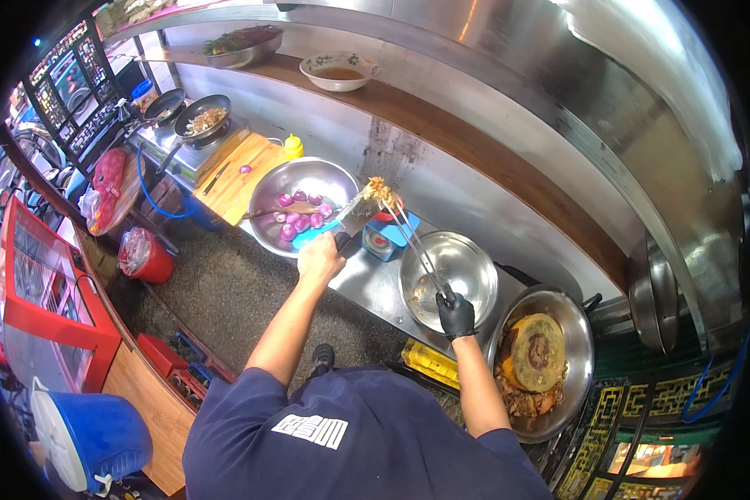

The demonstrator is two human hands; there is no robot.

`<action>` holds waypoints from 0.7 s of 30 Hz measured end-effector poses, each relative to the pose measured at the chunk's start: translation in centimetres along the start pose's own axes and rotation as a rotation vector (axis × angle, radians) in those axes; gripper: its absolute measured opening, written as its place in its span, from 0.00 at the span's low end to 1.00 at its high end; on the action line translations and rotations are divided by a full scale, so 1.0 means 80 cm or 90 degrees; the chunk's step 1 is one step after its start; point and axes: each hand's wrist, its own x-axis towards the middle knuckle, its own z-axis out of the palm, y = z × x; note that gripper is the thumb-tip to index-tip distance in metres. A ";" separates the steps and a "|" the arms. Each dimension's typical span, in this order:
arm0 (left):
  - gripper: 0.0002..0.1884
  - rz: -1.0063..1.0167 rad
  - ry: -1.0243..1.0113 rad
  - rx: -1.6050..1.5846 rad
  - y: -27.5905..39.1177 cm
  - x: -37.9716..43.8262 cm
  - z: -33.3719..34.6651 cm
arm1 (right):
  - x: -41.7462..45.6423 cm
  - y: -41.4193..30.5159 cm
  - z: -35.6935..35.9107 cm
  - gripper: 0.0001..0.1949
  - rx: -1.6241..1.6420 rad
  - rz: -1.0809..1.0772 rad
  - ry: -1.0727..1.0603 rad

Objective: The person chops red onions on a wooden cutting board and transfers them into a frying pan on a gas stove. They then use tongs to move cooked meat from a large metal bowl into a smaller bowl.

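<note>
My left hand, bare, is closed around the black handle of a flat metal-bladed tool, partly hidden by glare. My right hand, in a black glove, grips long metal tongs. Between the tong tips is a clump of shredded brown food, raised beside the blade. Below it stands a blue kitchen scale with a red top. Near my left hand a steel bowl holds several peeled red onions, a wooden utensil and a turquoise utensil. Under the tongs, another steel bowl contains a few scraps.
At right, a large steel bowl holds cooked meat beneath a round yellowish disc. A cutting board carries a knife and one onion. Beyond are two frying pans. A wall shelf bears a patterned bowl.
</note>
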 end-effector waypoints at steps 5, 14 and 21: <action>0.21 -0.025 -0.015 0.011 -0.005 -0.003 0.001 | -0.001 0.030 0.014 0.19 0.013 -0.052 0.033; 0.19 -0.027 -0.003 0.015 -0.032 -0.006 -0.001 | -0.005 0.016 0.006 0.23 0.074 0.040 -0.036; 0.19 -0.028 0.004 -0.003 -0.023 0.003 -0.004 | -0.009 0.026 0.021 0.22 0.173 0.050 0.009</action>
